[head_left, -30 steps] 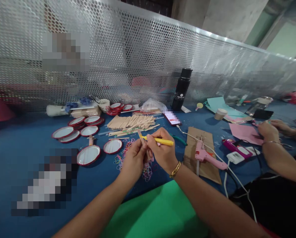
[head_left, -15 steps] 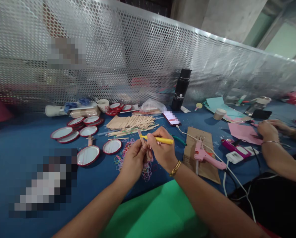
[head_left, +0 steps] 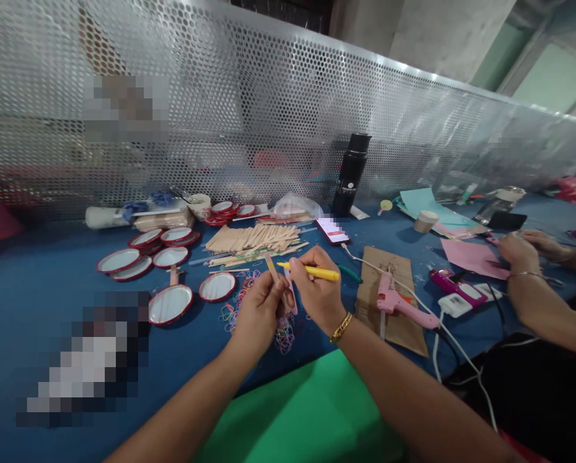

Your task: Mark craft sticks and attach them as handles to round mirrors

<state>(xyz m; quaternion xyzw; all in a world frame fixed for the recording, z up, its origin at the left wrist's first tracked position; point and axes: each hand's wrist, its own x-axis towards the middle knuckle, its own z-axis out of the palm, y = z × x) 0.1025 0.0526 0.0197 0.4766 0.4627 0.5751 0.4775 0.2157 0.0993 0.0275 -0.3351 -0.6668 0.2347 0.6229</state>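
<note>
My left hand is closed on a few wooden craft sticks, which poke up between thumb and fingers. The upper stick shows pink with a yellow patch, and another pinkish one slants down on the right. In my right hand is a yellow marker, gripped like a pen, its tip pointing left just beside the stick; I cannot tell if they touch. Beneath my hands lies a heap of coloured rubber bands. A pile of plain craft sticks spreads out beyond them.
Red-rimmed round mirrors lie to the left. A pink glue gun rests on cardboard at right, with cables beyond. A phone and black bottle stand behind. A co-worker's hands work at far right by pink paper.
The marker tip has come slightly away from the stick toward the right, and a yellow patch now shows on the stick. The hands otherwise stay in place.
</note>
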